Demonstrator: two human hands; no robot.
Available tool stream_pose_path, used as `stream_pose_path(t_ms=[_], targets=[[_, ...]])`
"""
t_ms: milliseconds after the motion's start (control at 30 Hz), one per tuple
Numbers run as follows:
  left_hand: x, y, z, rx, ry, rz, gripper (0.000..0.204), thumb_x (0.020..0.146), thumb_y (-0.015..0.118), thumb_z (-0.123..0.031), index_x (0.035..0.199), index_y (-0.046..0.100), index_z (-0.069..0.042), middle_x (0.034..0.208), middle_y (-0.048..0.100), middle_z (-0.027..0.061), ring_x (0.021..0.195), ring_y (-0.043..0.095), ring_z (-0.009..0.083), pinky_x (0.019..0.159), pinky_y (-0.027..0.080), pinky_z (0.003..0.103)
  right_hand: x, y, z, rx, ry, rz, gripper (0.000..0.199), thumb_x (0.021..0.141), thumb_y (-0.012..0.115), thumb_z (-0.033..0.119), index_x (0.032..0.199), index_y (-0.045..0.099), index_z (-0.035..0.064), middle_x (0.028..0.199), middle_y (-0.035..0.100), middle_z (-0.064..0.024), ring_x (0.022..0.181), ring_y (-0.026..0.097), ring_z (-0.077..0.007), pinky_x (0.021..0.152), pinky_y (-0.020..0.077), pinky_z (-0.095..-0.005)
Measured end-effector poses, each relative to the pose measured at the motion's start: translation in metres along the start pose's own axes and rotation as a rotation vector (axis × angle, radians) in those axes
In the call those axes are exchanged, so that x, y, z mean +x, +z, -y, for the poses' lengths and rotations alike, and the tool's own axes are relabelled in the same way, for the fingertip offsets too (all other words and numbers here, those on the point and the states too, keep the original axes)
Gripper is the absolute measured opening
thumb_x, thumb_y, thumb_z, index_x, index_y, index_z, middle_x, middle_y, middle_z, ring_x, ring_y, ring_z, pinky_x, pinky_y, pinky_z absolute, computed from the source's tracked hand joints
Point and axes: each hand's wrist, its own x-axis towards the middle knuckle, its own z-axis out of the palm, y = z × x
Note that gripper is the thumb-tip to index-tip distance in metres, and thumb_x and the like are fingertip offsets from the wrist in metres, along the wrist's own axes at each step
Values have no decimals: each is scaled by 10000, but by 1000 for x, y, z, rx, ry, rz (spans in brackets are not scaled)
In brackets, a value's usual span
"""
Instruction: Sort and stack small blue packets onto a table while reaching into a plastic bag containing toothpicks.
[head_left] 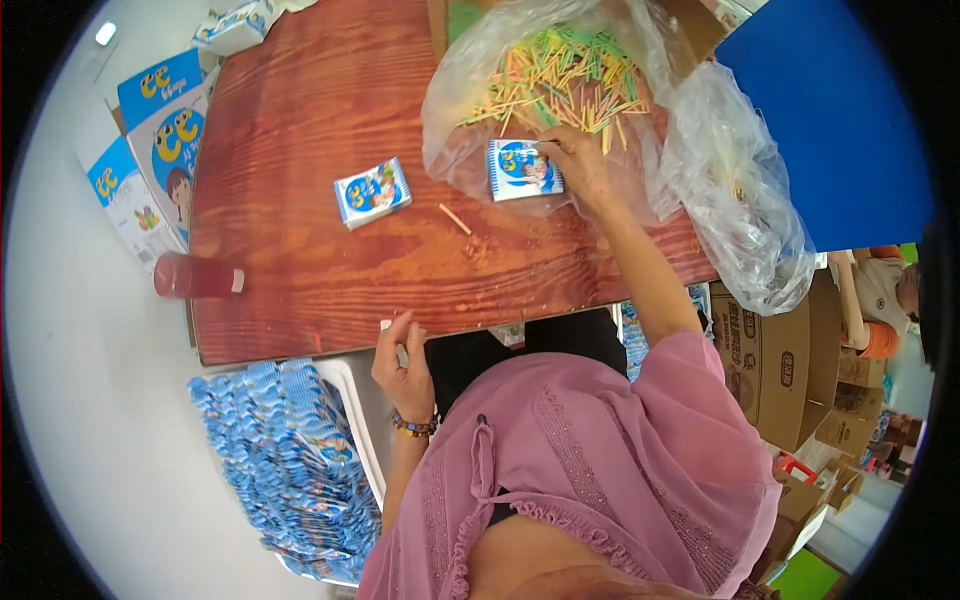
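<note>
My right hand (583, 170) pinches the edge of a small blue-and-white packet (520, 172) at the front of a clear plastic bag. Just beyond it, a heap of thin yellow, green, orange and pink sticks (570, 80) lies in the spread-open bag. At the table's near edge, my left hand (403, 362) has its fingers curled together, with a small whitish bit at the tips that is too small to name. Two similar packets, stacked or overlapping (372, 193), lie on the table to the left. A single pale stick (455, 219) rests between them and the bag.
A tray (352, 405) crammed with blue packets (280, 455) stands below the table's left side. Printed cartons (165, 130) and a reddish jar (198, 276) line the left edge. Crumpled plastic (740, 190), a blue panel (830, 110) and cardboard boxes (765, 360) are at right, with another person (880, 300) beyond.
</note>
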Motion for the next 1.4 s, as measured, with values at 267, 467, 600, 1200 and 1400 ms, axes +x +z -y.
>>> stream_pose_path(t_ms=[267, 467, 600, 1200, 1400], targets=[[57, 68, -16, 52, 123, 159, 230, 866, 617, -14, 1095, 606, 5, 1053, 595, 73, 934, 568, 132, 814, 466, 250, 5, -41, 33, 348, 171, 64, 126, 894, 589, 107, 901, 662, 5, 829, 640, -15, 807, 573, -83, 723, 451, -218], [104, 142, -66, -384, -46, 281, 278, 844, 671, -67, 1101, 600, 13, 1014, 600, 51, 930, 559, 98, 757, 465, 236, -10, -65, 63, 490, 104, 353, 129, 901, 587, 124, 924, 653, 15, 845, 646, -7, 831, 594, -81, 750, 470, -227], [112, 162, -49, -528, -242, 312, 166, 860, 666, -70, 999, 665, 21, 865, 649, -6, 753, 561, 25, 633, 451, 184, -24, -59, 66, 587, 253, 247, 89, 863, 635, 89, 915, 648, 18, 843, 655, -11, 774, 589, -54, 694, 474, -228], [92, 165, -33, -765, -355, 179, 116, 877, 647, -63, 956, 677, 16, 889, 684, 39, 766, 606, 57, 691, 480, 207, -45, -27, 29, 685, 318, 331, 159, 872, 646, 97, 998, 687, 8, 918, 671, 3, 830, 568, -44, 744, 465, -216], [91, 154, -31, -941, -507, 157, 127, 900, 631, -117, 966, 673, -18, 925, 684, 52, 784, 629, 91, 658, 484, 232, -44, -38, 46, 813, 359, 328, 125, 859, 654, 108, 950, 652, 23, 967, 637, 3, 933, 561, -72, 796, 448, -235]])
